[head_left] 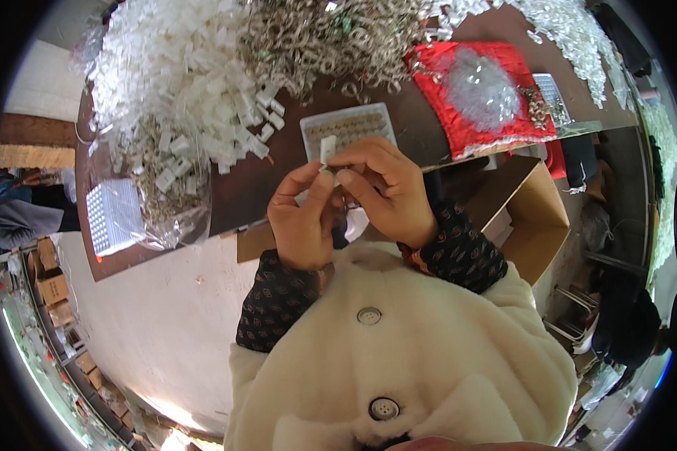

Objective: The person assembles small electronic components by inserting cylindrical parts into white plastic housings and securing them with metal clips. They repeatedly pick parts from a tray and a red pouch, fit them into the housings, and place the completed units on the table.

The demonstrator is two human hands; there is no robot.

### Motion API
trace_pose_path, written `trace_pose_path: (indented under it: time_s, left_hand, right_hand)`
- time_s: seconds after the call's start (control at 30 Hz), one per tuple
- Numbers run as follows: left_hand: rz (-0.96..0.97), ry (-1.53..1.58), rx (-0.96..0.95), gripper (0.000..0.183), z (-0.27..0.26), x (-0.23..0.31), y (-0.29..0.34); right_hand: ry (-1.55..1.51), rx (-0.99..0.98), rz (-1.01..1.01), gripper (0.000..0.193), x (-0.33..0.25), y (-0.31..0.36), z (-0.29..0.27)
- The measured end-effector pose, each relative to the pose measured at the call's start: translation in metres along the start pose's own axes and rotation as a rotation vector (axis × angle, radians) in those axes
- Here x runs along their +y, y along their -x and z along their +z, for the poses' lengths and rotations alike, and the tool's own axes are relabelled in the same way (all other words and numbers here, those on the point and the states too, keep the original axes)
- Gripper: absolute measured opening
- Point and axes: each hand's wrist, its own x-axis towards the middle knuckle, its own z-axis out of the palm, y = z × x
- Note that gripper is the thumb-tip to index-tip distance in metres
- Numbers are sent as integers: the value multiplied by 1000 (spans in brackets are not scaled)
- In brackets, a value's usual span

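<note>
Both hands meet at the picture's centre above the brown surface (399, 120). The left hand (302, 218) and the right hand (384, 188) pinch a small white plastic piece (328, 148) together between their fingertips. At 12 o'clock from them lies a white tray (347, 126); heaps of white pieces (180, 68) sit toward 10 o'clock, and a red cloth (474, 98) toward 2 o'clock.

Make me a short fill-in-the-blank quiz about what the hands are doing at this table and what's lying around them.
1. Both hands, left hand and right hand, hold a small ____ plastic piece.
2. Just beyond the hands lies a rectangular tray, and to its right a ____ cloth.
3. The open box right of the hands is made of ____.

Missing words: white; red; cardboard
</note>
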Motion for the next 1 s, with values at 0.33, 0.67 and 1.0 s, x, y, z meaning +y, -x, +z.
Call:
trace_pose_path:
  time_s: [0.33, 0.67, 1.0]
  left_hand:
    - [76, -337, -112, 18, 99, -14, -36]
    - [23, -442, -191, 16, 134, -36, -51]
    - [20, -530, -171, 16, 132, -42, -57]
  right_hand:
    - [-531, 350, 124, 19, 9, -26, -45]
    - [-799, 539, 58, 29, 29, -34, -64]
    - [-865, 599, 31, 29, 42, -33, -63]
